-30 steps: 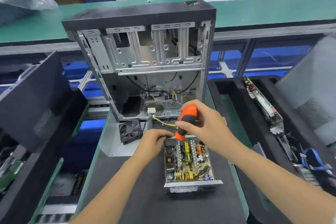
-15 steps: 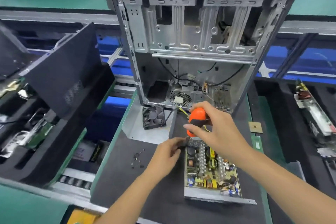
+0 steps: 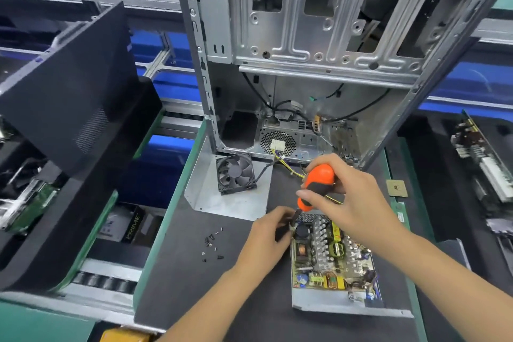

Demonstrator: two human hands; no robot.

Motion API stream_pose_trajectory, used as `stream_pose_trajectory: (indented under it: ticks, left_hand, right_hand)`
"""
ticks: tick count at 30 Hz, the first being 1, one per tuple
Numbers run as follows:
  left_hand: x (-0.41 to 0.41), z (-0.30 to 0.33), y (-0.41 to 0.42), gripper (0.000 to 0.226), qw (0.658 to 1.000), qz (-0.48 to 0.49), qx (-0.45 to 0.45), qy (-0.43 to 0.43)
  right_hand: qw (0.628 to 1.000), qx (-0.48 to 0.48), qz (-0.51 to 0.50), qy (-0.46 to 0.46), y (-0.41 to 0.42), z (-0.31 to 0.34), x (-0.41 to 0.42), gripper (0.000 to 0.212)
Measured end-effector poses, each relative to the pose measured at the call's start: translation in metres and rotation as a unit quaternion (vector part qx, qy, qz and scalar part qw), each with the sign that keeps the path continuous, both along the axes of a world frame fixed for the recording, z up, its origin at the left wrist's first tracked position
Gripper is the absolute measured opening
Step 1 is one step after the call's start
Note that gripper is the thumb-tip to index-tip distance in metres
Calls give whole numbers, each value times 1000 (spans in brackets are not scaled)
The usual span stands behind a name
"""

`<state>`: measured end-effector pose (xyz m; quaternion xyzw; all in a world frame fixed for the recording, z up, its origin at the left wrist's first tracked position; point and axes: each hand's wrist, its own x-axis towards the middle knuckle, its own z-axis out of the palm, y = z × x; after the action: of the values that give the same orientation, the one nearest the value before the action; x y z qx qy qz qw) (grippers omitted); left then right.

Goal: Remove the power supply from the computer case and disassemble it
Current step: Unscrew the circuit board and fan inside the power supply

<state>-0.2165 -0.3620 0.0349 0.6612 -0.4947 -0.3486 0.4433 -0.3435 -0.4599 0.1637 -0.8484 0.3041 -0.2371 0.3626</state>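
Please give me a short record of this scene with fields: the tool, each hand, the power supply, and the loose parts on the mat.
tool: orange screwdriver, upright over the supply's far corner
right hand: grips the screwdriver handle
left hand: holds the supply's far left corner
power supply: cover off, circuit board exposed, lying on the mat
loose parts: small screws, fan

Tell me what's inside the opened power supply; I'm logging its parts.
Inside the power supply: a circuit board with capacitors, coils and a heatsink row. Its far edge is hidden behind the right hand and screwdriver.
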Motion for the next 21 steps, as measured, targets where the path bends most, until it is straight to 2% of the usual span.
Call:
stream_pose_trajectory:
  ticks: [4, 11, 21]
  left_hand:
    - [1, 1, -2, 51, 1000, -2, 1, -15]
    - [2, -6, -3, 39, 1000, -6, -4, 11]
    - [4, -10, -4, 29, 1000, -18, 1, -15]
  right_hand:
    - [1000, -10, 10, 4, -1, 0, 0, 30]
    - [1000, -15, 25, 11, 0, 1, -1, 31]
    - [999, -17, 33, 6, -1, 0, -2, 30]
